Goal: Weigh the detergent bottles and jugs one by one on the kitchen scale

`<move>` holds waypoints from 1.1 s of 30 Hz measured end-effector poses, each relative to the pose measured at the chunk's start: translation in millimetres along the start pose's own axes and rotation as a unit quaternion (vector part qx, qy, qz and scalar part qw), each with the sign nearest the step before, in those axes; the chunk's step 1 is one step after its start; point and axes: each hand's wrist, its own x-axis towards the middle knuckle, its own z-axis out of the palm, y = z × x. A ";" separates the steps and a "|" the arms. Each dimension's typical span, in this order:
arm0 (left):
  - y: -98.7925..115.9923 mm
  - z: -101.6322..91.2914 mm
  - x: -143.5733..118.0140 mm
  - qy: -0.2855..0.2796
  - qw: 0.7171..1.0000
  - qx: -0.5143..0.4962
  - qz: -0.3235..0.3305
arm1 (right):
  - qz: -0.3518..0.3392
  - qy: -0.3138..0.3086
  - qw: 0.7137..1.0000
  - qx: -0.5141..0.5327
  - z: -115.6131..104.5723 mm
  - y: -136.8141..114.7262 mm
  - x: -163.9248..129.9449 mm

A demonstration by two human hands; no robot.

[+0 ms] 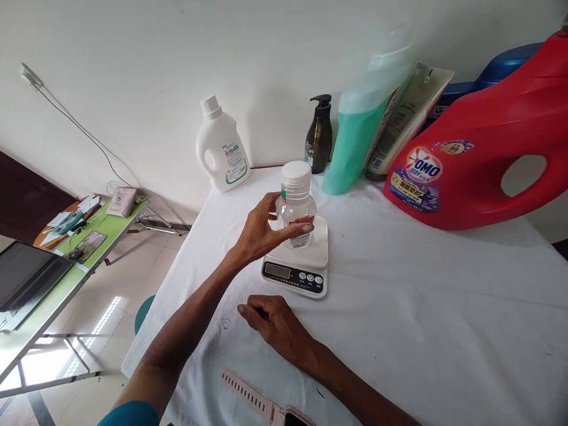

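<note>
Here the clear bottle (296, 204), white-capped and holding a clear liquid, stands upright on the platform of a small kitchen scale (296, 264) near the middle of the table (421, 307). The left hand (261, 231) grips the bottle from its left side: the thumb lies across the front over the red label, and the fingers (271, 204) wrap behind the body, clamped on the bottle. The bottle base appears to touch the platform, though the contact line is partly hidden by the thumb.

The right hand (275, 322) rests on the white cloth just in front of the scale, fingers curled loosely together, holding nothing.

Judged step: the bottle is being seated on, or steadied upon, the scale. The display (277, 270) is dark or too small to read. A valid reading would call for the hand to come free of the bottle, with the bottle centred and upright.

Behind the scale stand a white jug (222, 148), a dark pump bottle (319, 137), a green refill pouch (359, 130) leaning on a tan pouch (408, 115), and a large red jug (479, 148) lying on its side. A pink watch strap (255, 399) lies at the near table edge. A green side table (66, 260) stands to the left.
</note>
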 end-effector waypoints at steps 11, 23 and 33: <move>-67.6 -2.4 0.7 0.132 0.984 -0.106 -0.053 | -0.095 0.039 0.962 -0.253 -16.2 7.9 -43.0; -104.8 16.3 -9.9 0.119 0.977 -0.156 -0.084 | 0.019 0.370 0.891 -0.262 -69.8 10.6 -72.0; -103.9 16.1 -11.4 0.115 0.982 -0.123 -0.082 | 0.081 0.356 0.904 -0.222 -70.5 6.4 -72.6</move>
